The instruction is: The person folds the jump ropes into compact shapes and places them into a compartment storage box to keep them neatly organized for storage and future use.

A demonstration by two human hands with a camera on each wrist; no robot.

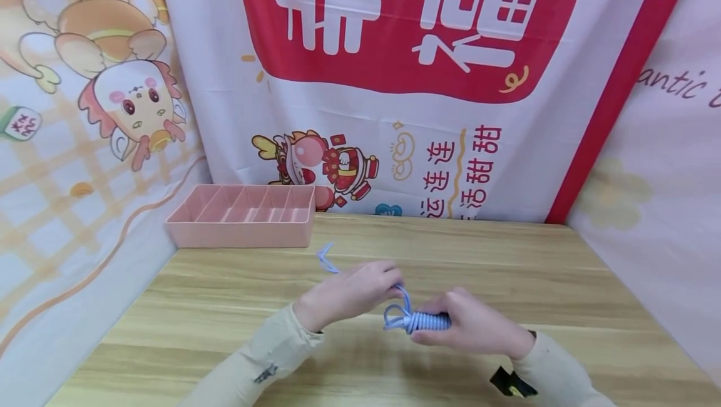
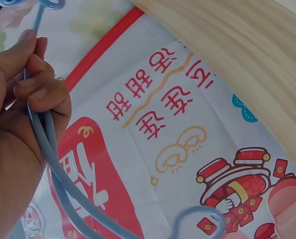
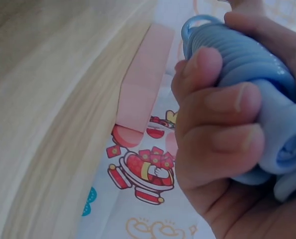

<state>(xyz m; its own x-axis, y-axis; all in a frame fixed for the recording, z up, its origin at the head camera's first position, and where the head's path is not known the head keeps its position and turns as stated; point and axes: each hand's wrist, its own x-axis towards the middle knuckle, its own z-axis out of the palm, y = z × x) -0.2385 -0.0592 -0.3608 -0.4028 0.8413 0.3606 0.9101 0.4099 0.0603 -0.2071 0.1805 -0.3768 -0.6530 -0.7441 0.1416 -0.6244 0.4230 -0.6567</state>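
A light blue jump rope is wound in tight, neat coils around its smooth handles, whose rounded end shows in the right wrist view. My right hand grips this bundle, its fingers curled round the coils and handle. Small loops of cord stand out at the bundle's left end. Just left of it, my left hand pinches the loose cord between thumb and fingers. The cord passes through that hand, and its free part trails out beyond the far side.
A pink tray with several compartments stands at the back left of the wooden table. Printed cloth hangs behind the table and along both sides.
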